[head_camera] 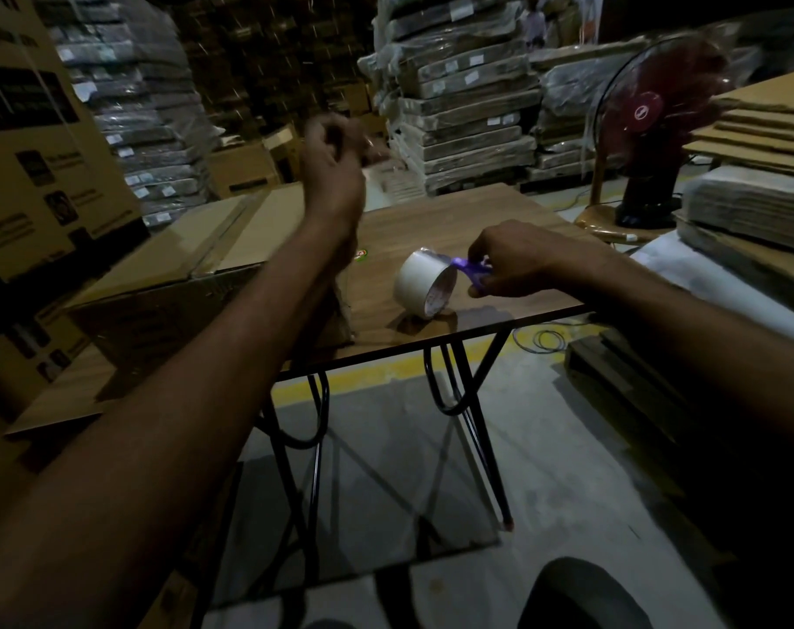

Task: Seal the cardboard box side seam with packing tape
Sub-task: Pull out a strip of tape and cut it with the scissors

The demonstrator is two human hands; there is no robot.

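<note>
- the left hand (333, 161) is raised high above the far side of the counter, with the forearm stretched out from the lower left. its fingers are curled in towards the thumb, but the hand is blurred and i cannot tell whether it pinches anything.
- the right hand (513, 261) sits low over the counter's near right part, knuckles up. thumb and fingers pinch a small purple tool (470, 267), whose tip meets the upper rim of the tape roll (424, 283).
- the tape roll is pale. it stands on its edge near the counter's front edge, just left of the right hand, with its open core facing the camera.
- the cardboard box (181, 274) lies on the left part of the counter, under and beside the left forearm, with a long seam running along its top face. it is apart from the tape roll.
- the counter (454, 224) has a wood-grain top and black metal legs.
- the grey floor (545, 447) has a yellow line (386, 372) passing under the counter.
- a large printed carton (31, 152) stands at the far left.
- wrapped stacks (467, 102) of flat cartons fill the dim background.
- a dark red fan (658, 124) stands at the right, beside piled cardboard sheets (758, 129).
</note>
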